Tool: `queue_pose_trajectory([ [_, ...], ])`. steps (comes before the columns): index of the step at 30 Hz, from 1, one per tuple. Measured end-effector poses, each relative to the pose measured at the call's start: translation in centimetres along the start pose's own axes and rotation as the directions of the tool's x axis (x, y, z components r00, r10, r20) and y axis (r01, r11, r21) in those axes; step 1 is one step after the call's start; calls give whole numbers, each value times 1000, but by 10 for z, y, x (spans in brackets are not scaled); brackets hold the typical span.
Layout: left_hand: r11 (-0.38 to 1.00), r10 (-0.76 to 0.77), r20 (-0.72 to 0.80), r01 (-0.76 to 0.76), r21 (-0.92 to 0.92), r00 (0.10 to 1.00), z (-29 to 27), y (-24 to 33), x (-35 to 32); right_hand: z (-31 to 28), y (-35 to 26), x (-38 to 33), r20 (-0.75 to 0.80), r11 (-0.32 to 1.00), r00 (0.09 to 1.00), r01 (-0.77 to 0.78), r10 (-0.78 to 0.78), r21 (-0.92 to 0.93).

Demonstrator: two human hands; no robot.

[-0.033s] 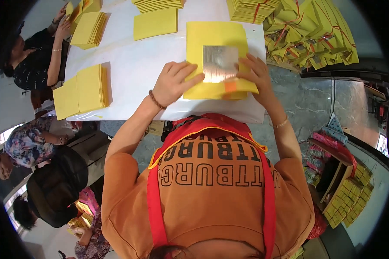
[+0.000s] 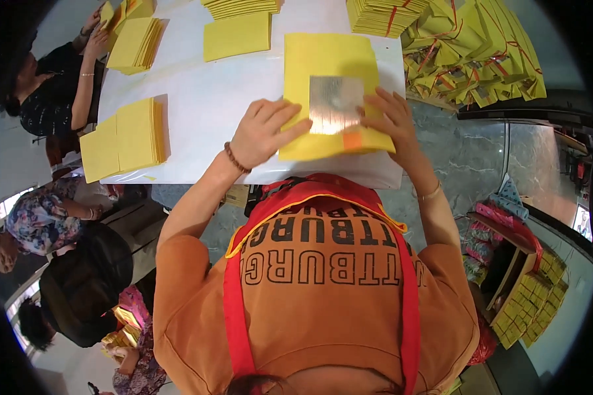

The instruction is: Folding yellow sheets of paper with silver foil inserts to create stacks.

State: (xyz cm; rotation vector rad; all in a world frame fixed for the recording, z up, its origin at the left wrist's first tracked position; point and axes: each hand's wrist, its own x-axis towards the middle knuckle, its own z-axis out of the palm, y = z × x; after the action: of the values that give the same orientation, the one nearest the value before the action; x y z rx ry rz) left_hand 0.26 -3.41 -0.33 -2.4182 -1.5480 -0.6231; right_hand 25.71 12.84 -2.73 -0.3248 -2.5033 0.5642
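Note:
A yellow paper sheet with a silver foil square (image 2: 336,99) and a small orange patch (image 2: 353,141) lies in front of me on top of yellow paper (image 2: 329,52). At its left edge, my left hand (image 2: 262,131) rests with fingers stretched out and the thumb reaching toward the foil. My right hand (image 2: 394,125) is at the right edge, fingers spread, its thumb by the foil's side. Both hands touch the paper from above without visibly closing round it. The sheet's near edge curves up a little near the table's front edge.
Yellow paper stacks stand on the white table (image 2: 204,125): a folded one (image 2: 125,139) at left, others at the back. Red-tied yellow bundles (image 2: 474,52) pile up at right. A co-worker (image 2: 56,92) handles yellow paper at far left; other people sit below.
The foil-bearing sheet has slid slightly toward me, and its near edge now bows up more. The yellow paper's far edge has stayed in place. Both hands have moved slightly.

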Motion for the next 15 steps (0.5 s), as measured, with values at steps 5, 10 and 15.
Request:
queue_pose_trajectory([
  [5,991,11,74,-1,-134,997,-2,17,-15,-5,-19,-22,190,992,981,11,-35,123],
  [10,932,-117,152,161,-324,981,4,5,-10,-8,-24,-16,192,972,978,-119,80,200],
  [15,782,-387,272,470,-410,881,9,1,10,-1,-27,-12,167,791,872,-488,460,368],
])
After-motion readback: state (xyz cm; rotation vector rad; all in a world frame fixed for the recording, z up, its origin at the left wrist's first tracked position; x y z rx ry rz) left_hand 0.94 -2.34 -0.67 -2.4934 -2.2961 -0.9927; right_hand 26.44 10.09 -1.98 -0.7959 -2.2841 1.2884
